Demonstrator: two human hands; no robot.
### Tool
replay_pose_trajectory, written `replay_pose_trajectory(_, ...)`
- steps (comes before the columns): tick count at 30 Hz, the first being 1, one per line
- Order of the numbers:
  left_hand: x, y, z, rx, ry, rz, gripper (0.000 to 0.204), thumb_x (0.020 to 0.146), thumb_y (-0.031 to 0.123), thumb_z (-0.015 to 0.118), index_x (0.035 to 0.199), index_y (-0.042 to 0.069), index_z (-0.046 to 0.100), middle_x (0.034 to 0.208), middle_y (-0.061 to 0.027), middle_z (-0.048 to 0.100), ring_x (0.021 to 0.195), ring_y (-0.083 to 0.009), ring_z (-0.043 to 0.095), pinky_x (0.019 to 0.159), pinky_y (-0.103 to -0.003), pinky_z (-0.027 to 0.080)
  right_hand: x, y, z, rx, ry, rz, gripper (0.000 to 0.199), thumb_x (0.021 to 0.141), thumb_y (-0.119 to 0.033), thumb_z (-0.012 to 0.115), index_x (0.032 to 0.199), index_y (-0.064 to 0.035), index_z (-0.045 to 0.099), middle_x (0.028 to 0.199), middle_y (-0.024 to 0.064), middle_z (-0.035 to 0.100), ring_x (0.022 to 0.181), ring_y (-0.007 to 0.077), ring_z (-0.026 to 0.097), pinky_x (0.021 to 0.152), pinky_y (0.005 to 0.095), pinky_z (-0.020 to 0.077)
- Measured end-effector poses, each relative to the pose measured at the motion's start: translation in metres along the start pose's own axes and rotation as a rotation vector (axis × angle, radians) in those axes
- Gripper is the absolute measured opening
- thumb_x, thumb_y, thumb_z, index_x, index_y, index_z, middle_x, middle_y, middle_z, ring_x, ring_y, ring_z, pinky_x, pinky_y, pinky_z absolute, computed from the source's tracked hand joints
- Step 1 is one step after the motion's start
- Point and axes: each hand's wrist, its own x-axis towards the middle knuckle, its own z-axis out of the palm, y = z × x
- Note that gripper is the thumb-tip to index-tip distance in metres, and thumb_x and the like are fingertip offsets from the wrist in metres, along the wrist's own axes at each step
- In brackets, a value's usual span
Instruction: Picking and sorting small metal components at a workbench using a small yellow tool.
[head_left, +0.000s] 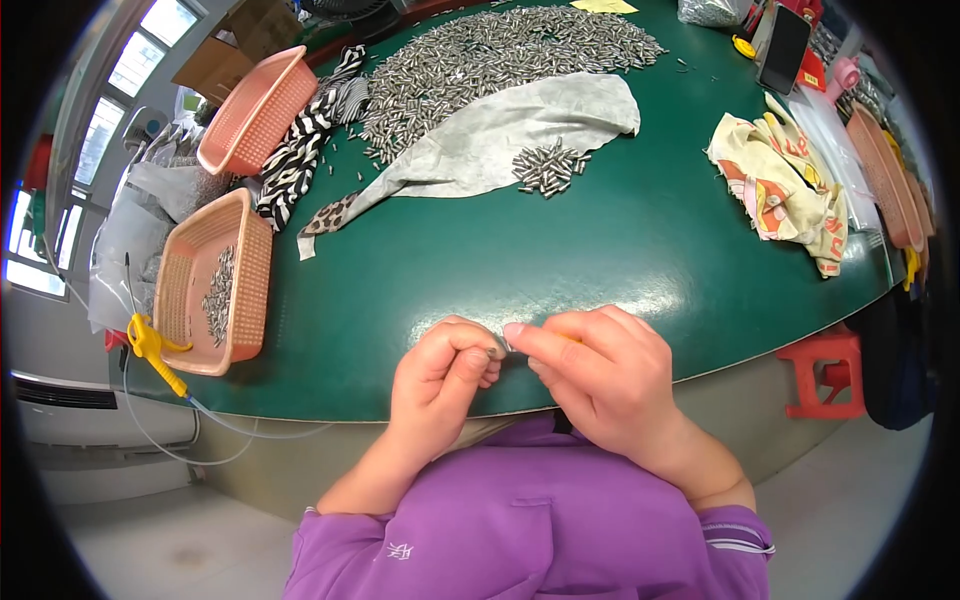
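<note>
Right at the near edge of the green tabletop [430, 270], a tiny metal piece [505, 343] can be seen between two bare hands: the left hand [447, 372] is curled up, thumb pressed to fingers, and the right hand [605, 360] is reached over with its index fingertip at the piece. Which one's actually gripping it can't be told. Off to the left, a pink basket [255, 300] is partly filled with loose silvery pins [219, 295]. Further back, a small pile of pins [550, 168] is spread by a grey cloth [480, 140]. A second pink basket [255, 115] is tipped up at an angle, contents hard to make out. Way back, a huge pin heap [490, 60] is dumped loose, and a clear bag [712, 11] is stuffed with greyish bits.
</note>
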Motion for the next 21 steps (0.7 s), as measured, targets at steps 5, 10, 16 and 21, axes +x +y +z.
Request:
replay_pose_trajectory(5, 0.0003, -0.0013, -0.0008, -0.026, 0.013, 0.019, 0.008, 0.098, 0.004, 0.050, 0.096, 0.002, 0.058, 0.092, -0.0061, 0.056, 0.076, -0.0101, 0.055, 0.067, -0.023, 0.048, 0.0012, -0.0042, -0.0023, 0.091, -0.034, 0.019, 0.034, 0.073, -0.009, 0.070, 0.106, -0.0157, 0.070, 0.081, 0.0005, 0.061, 0.068, 0.0183, 0.060, 0.058, 0.0310, 0.0479)
replay_pose_trajectory(10, 0.0005, -0.0029, -0.0006, 0.007, 0.021, 0.033, 0.007, 0.097, 0.003, 0.052, 0.096, 0.002, 0.058, 0.092, -0.0065, 0.056, 0.075, -0.0106, 0.056, 0.067, -0.023, 0.048, 0.0015, -0.0054, -0.0022, 0.100, -0.039, 0.008, 0.033, 0.073, -0.010, 0.070, 0.106, -0.0147, 0.069, 0.081, 0.0004, 0.061, 0.068, 0.0184, 0.060, 0.058, 0.0308, 0.0478)
replay_pose_trajectory(16, 0.0004, -0.0038, -0.0008, 0.046, 0.020, 0.047, 0.007, 0.097, 0.003, 0.053, 0.095, 0.001, 0.059, 0.089, -0.0061, 0.057, 0.074, -0.0106, 0.056, 0.066, -0.023, 0.048, 0.0014, -0.0047, -0.0015, 0.113, -0.032, 0.001, 0.038, 0.069, -0.004, 0.071, 0.105, -0.0144, 0.072, 0.080, 0.0026, 0.062, 0.063, 0.0195, 0.058, 0.055, 0.0310, 0.0459)
replay_pose_trajectory(21, 0.0006, -0.0004, -0.0014, 0.108, -0.027, 0.035, 0.009, 0.097, 0.003, 0.052, 0.092, 0.001, 0.060, 0.086, -0.0054, 0.058, 0.073, -0.0108, 0.055, 0.066, -0.024, 0.047, 0.0006, -0.0037, -0.0006, -0.157, -0.057, -0.035, 0.039, 0.074, -0.011, 0.066, 0.111, -0.0222, 0.069, 0.088, 0.0013, 0.059, 0.073, 0.0192, 0.058, 0.062, 0.0320, 0.0469)
